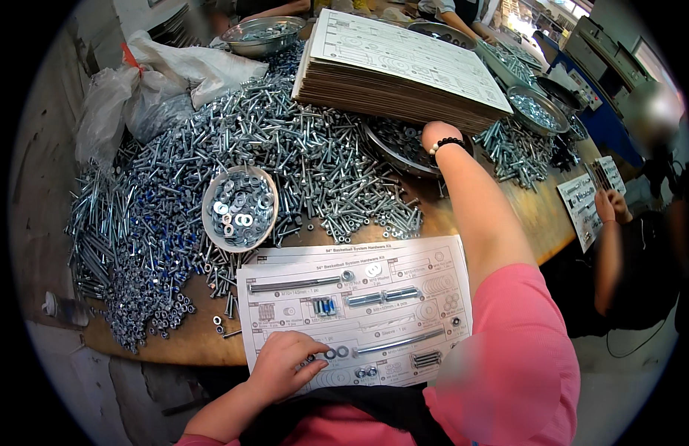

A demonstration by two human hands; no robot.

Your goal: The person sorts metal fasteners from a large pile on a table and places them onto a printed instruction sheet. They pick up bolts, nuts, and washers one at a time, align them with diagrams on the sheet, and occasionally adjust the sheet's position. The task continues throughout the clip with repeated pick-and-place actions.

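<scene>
On a printed sheet (255, 327) at the table's front edge, my left hand (285, 364) has its thumb and forefinger drawn together around a dark washer. Two more dark washers (337, 352) lie just right of the fingertips. The sheet also carries a long bolt (300, 285), two thick rods (383, 297), a thin rod (400, 341), small blue-marked screws (324, 306), short bolts (427, 360) and nuts (366, 371). My right hand (442, 136), with a beaded bracelet, reaches into a bowl of dark washers (395, 139); its fingers are hidden.
A tall stack of printed sheets (404, 67) overhangs the bowl. Loose bolts (314, 163) and nuts (143, 316) heap across the table's left and middle. A washer bowl (208, 212) stands among them, plastic bags (147, 89) behind. At the right, another person's hands (613, 204) hold a sheet.
</scene>
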